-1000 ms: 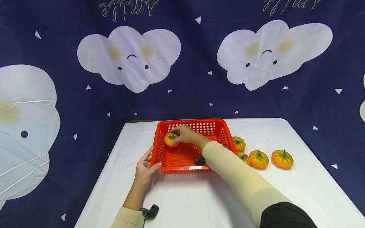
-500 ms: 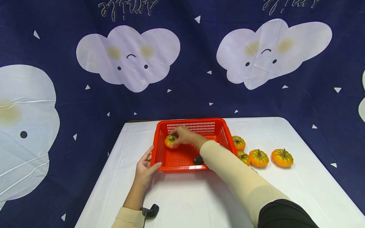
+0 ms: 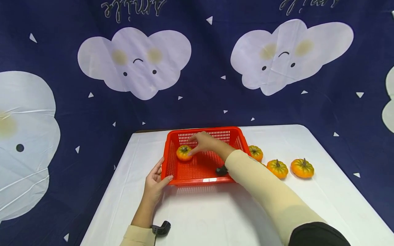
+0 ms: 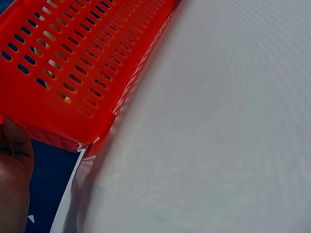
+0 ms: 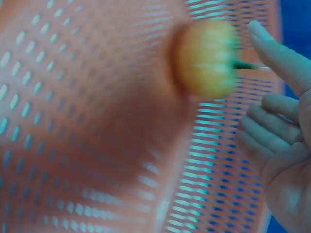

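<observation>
Your left hand pinches the red basket near its left corner; inside it, your right hand is spread beside one pumpkin, apparently not touching; other pumpkins lie right of the basket.

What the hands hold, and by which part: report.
The left hand grips the red rectangular perforated plastic basket by its near-left corner; the right hand holds nothing.
</observation>
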`<control>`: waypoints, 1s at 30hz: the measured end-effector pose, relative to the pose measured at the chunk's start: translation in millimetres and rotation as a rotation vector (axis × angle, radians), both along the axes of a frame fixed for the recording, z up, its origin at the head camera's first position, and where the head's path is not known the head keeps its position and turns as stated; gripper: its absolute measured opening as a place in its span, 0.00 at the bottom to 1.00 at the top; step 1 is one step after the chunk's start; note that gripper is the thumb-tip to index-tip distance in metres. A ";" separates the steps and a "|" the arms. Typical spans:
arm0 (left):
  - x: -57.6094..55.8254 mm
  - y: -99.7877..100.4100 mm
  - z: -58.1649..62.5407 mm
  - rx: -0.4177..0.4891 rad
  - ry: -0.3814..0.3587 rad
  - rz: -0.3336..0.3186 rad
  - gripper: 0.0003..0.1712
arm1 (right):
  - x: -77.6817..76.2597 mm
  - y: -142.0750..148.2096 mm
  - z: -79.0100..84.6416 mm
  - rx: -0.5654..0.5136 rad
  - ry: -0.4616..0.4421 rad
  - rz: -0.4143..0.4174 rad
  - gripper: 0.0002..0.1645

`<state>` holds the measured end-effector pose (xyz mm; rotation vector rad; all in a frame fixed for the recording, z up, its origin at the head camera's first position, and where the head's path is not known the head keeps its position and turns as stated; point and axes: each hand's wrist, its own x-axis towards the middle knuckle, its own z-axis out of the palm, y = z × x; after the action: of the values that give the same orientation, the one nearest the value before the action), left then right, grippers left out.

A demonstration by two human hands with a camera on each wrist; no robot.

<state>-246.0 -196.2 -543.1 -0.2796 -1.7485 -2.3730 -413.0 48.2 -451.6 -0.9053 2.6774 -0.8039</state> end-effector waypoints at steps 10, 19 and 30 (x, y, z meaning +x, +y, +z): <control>-0.6 0.3 -1.2 0.004 0.011 0.010 0.50 | 54.7 125.0 69.2 -0.372 0.110 -0.078 0.39; 1.0 -1.3 1.4 0.008 0.007 0.008 0.50 | 96.6 298.3 40.2 -0.451 0.190 -0.562 0.41; -0.1 1.3 -1.0 0.025 0.016 -0.010 0.49 | 134.2 418.7 -47.8 -0.284 0.099 -0.907 0.58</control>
<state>-246.1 -194.9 -544.1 -0.3040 -1.7133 -2.3911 -278.8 466.9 -499.4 0.3281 3.0746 -1.3401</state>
